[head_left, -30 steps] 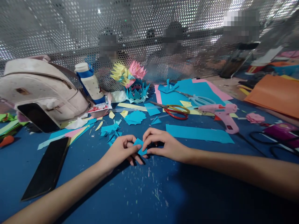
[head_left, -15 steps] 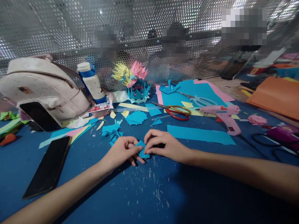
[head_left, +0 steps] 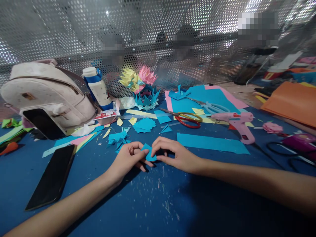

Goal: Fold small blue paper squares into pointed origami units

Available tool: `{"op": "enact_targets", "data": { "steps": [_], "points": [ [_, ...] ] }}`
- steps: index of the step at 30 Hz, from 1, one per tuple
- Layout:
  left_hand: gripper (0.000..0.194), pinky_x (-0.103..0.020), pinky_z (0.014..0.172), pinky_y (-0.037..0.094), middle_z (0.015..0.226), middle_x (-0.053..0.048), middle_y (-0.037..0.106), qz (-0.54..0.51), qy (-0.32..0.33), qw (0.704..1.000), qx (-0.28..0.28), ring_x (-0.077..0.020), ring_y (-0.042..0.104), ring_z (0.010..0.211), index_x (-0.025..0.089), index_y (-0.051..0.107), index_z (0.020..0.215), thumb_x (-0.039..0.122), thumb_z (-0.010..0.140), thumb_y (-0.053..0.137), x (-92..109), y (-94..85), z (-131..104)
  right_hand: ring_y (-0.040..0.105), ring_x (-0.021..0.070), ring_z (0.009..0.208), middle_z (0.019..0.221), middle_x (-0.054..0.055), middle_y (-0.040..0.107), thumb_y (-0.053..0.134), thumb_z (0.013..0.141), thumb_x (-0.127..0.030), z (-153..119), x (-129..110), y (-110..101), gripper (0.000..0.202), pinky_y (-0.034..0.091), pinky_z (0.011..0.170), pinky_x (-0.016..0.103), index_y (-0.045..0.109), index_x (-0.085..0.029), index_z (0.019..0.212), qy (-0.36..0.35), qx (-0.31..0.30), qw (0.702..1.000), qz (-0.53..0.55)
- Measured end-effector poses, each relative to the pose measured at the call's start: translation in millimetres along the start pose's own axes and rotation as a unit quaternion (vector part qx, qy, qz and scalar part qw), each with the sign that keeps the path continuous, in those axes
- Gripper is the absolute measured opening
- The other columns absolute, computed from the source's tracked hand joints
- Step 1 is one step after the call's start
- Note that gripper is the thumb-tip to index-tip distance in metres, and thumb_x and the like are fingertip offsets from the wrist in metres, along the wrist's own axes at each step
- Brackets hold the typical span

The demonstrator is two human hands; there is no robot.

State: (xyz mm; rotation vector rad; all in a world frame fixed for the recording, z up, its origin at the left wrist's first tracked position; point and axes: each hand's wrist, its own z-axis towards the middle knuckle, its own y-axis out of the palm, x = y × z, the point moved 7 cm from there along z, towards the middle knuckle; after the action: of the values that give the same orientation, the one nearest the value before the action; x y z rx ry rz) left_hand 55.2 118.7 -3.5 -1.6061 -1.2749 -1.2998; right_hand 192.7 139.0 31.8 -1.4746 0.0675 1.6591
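Between my hands is a small piece of blue paper (head_left: pixel 149 154), held a little above the table. My left hand (head_left: pixel 130 156) pinches its left side, thumb on top and fingers beneath. My right hand (head_left: pixel 174 152) has its fingertips on the paper's right edge, thumb and index finger curled around it. Just beyond my left hand lies a heap of folded blue paper pieces (head_left: pixel 118 139). Cut blue sheets (head_left: pixel 144 125) and a small folded blue triangle (head_left: pixel 166 128) lie farther back. A long blue paper strip (head_left: pixel 212 143) rests beyond my right hand.
Red-and-yellow-handled scissors (head_left: pixel 189 119), light-blue scissors (head_left: pixel 214 107) and a pink glue gun (head_left: pixel 240 123) lie at the back right. Paper flowers (head_left: pixel 145 95) stand against the perforated metal panel (head_left: pixel 148 19). At left are a backpack (head_left: pixel 46 95), a bottle (head_left: pixel 97 89) and a phone (head_left: pixel 51 177).
My hands and the blue paper have shifted slightly away from me. The right fingers have changed their hold at the paper's edge, and the paper's angle differs a little.
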Motion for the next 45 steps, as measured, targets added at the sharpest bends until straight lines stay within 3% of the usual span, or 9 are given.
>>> {"op": "enact_targets", "data": {
  "steps": [5,21,30,38,45],
  "points": [
    [0.043,-0.024,0.055,0.056,0.063,-0.003,0.069,0.010,-0.004,1.000,-0.005,-0.0205,0.074,0.065,0.018,0.051,0.080,0.053,0.078,0.076,-1,1.1,-1,0.058,0.0145,0.090,0.099,0.004,0.059,0.065,0.093,-0.025,0,3,0,0.008,0.047,0.076,0.027,0.070,-0.019,0.091,0.019,-0.006,1.000,0.001],
    [0.035,-0.022,0.054,0.053,0.067,-0.003,0.071,0.047,-0.006,0.999,-0.021,-0.0192,0.074,0.066,0.017,0.055,0.080,0.045,0.079,0.075,-6,9.3,3,0.059,0.0141,0.084,0.095,0.003,0.060,0.065,0.092,-0.024,1,7,2,0.006,0.046,0.074,0.027,0.069,-0.020,0.091,0.045,0.014,0.999,-0.016],
    [0.038,-0.023,0.057,0.054,0.069,-0.004,0.072,0.039,-0.007,0.998,-0.055,-0.0211,0.076,0.072,0.018,0.050,0.085,0.048,0.082,0.073,-11,10.2,6,0.057,0.0115,0.078,0.095,0.002,0.058,0.063,0.092,-0.020,0,9,2,0.005,0.044,0.067,0.024,0.068,-0.019,0.090,0.063,0.017,0.997,-0.031],
    [0.039,-0.027,0.069,0.056,0.085,-0.007,0.075,0.037,-0.014,0.994,-0.106,-0.0226,0.076,0.086,0.018,0.051,0.095,0.042,0.081,0.077,-10,10.5,5,0.056,0.0110,0.077,0.093,0.000,0.058,0.064,0.092,-0.020,0,11,1,0.004,0.042,0.066,0.024,0.067,-0.019,0.090,0.071,0.020,0.996,-0.051],
    [0.043,-0.024,0.065,0.054,0.081,-0.006,0.075,0.035,-0.011,0.993,-0.115,-0.0210,0.076,0.083,0.018,0.050,0.093,0.047,0.078,0.079,-10,14.2,6,0.056,0.0102,0.076,0.092,-0.001,0.058,0.064,0.091,-0.018,-1,11,2,0.003,0.042,0.065,0.023,0.067,-0.019,0.090,0.071,0.020,0.996,-0.049]
  ]
}}
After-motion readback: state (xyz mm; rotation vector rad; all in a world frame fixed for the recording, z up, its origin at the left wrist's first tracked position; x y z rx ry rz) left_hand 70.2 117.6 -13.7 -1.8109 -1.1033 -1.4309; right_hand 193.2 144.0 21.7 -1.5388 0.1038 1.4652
